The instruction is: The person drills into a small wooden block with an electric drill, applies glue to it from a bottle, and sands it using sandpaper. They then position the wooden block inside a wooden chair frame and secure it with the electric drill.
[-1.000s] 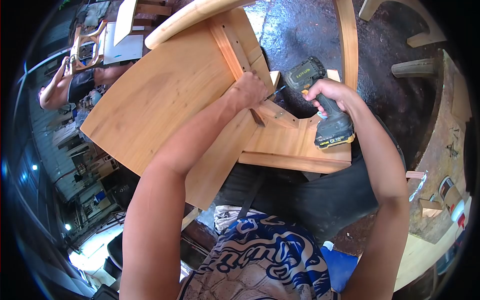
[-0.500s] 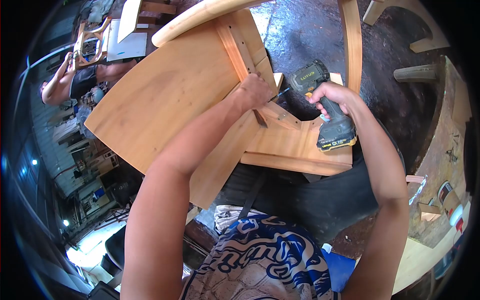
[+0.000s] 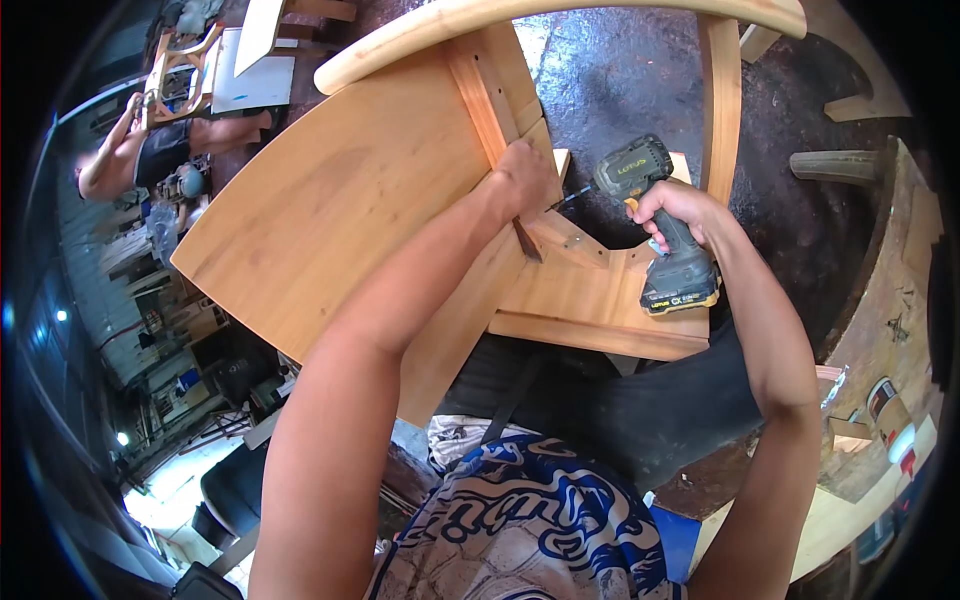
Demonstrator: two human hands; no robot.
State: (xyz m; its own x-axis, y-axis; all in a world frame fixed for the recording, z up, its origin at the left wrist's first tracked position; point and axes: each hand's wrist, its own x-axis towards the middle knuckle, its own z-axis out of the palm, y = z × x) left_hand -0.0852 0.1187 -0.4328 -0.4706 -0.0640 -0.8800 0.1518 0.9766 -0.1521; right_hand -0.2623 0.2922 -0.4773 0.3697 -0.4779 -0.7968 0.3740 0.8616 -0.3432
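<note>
A wooden chair-like frame (image 3: 600,285) lies tilted before me, with a broad curved panel (image 3: 330,200) on its left side. My left hand (image 3: 525,180) is closed around a wooden brace (image 3: 480,100) where it meets the lower pieces; its fingertips are partly hidden. In my right hand (image 3: 685,210) is a cordless drill (image 3: 632,168) marked LOTUS, with a finger at its yellow trigger. The drill's thin bit points left, toward the joint beside my left hand. Screw holes dot an angled block (image 3: 572,240) just below the bit.
A rounded wooden rail (image 3: 560,12) arches across the top, joined to an upright leg (image 3: 720,110). On the right, a worktable (image 3: 870,290) carries a labelled container (image 3: 885,405). Another person (image 3: 150,160) works at the far left near a wooden frame (image 3: 185,80).
The view has shifted slightly, bringing the right end of the rounded rail into sight. The chair frame and both hands appear a little lower and further right. Both grips look the same.
</note>
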